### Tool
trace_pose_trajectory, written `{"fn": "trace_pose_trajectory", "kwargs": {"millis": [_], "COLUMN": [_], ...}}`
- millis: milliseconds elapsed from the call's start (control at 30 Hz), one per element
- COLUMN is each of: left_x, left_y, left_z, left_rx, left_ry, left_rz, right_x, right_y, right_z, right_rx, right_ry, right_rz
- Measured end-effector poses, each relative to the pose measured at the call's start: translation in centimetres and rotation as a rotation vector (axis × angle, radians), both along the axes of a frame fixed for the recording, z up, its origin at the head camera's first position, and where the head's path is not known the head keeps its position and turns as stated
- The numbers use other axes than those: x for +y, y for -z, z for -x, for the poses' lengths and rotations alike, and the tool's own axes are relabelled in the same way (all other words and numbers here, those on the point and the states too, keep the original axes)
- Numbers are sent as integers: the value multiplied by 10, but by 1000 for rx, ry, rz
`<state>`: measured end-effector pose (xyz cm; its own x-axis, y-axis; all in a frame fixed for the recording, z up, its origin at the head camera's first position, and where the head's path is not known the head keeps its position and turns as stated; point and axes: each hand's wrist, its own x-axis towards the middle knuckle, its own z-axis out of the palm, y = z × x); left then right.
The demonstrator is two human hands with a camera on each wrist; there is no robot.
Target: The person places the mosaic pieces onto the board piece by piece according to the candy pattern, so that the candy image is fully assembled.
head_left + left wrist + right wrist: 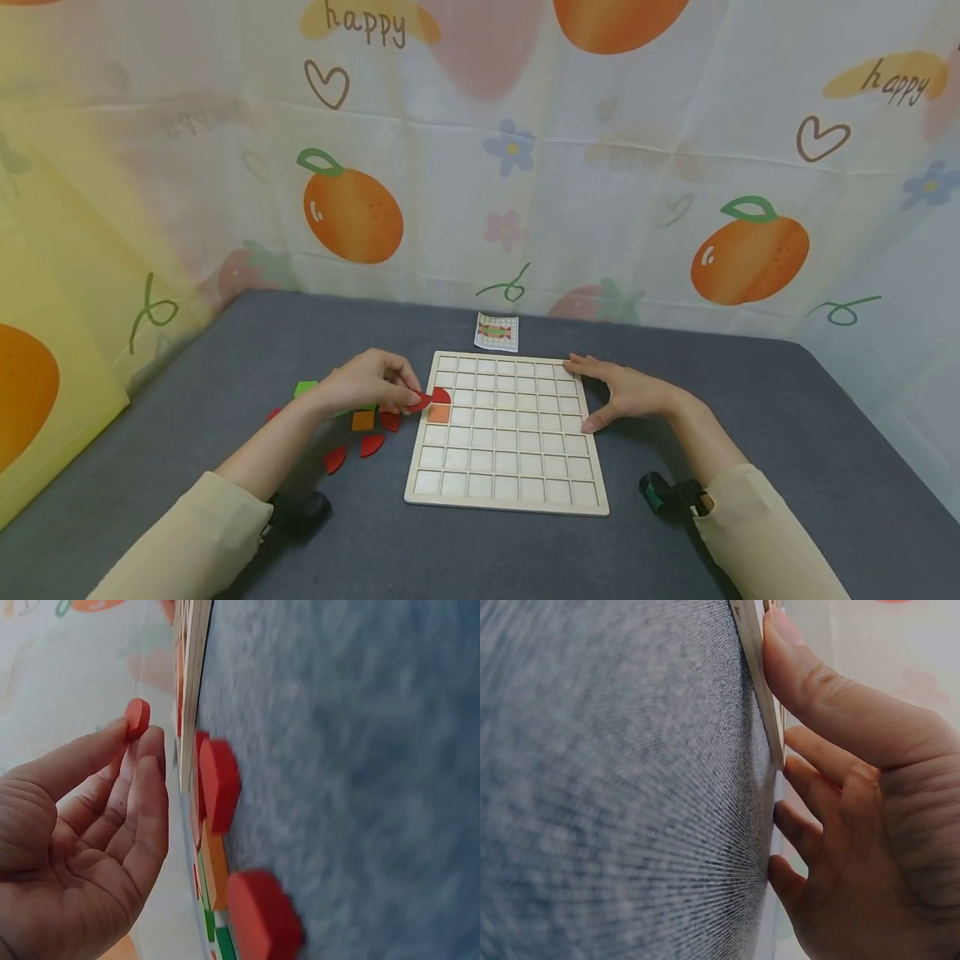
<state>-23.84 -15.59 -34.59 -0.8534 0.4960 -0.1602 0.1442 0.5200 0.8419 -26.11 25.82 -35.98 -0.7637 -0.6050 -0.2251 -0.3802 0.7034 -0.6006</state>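
Note:
A pale wooden grid board lies on the dark table. My left hand is at its left edge and pinches a small red curved piece between thumb and fingertips. Beside that piece, in the board's leftmost column, a red quarter-round piece sits in one cell and an orange square in the cell below it. At the board's right side my right hand has its fingers spread, the thumb touching the right edge and the fingertips at the far right corner.
Left of the board lie loose red pieces, an orange square block and green pieces, partly hidden by my left hand and forearm. Behind the board is a small card with a coloured grid picture. A printed curtain hangs behind the table.

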Motion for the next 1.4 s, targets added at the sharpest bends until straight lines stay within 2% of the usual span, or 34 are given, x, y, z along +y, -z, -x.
{"fn": "trace_pose_trajectory", "kwargs": {"millis": [233,700,1067,1400], "left_x": [12,25,29,29], "left_y": [0,5,4,6], "left_z": [-7,-18,-19,-19], "left_rx": [-59,-107,-38,-24], "left_ry": [32,5,-11,9], "left_rz": [-1,36,92,94], "right_x": [0,0,-1,1], "right_y": [1,0,2,2], "right_z": [1,-1,0,1], "right_rx": [-4,-1,-14,-4], "right_ry": [1,-2,8,2], "right_rz": [3,5,17,13]}}
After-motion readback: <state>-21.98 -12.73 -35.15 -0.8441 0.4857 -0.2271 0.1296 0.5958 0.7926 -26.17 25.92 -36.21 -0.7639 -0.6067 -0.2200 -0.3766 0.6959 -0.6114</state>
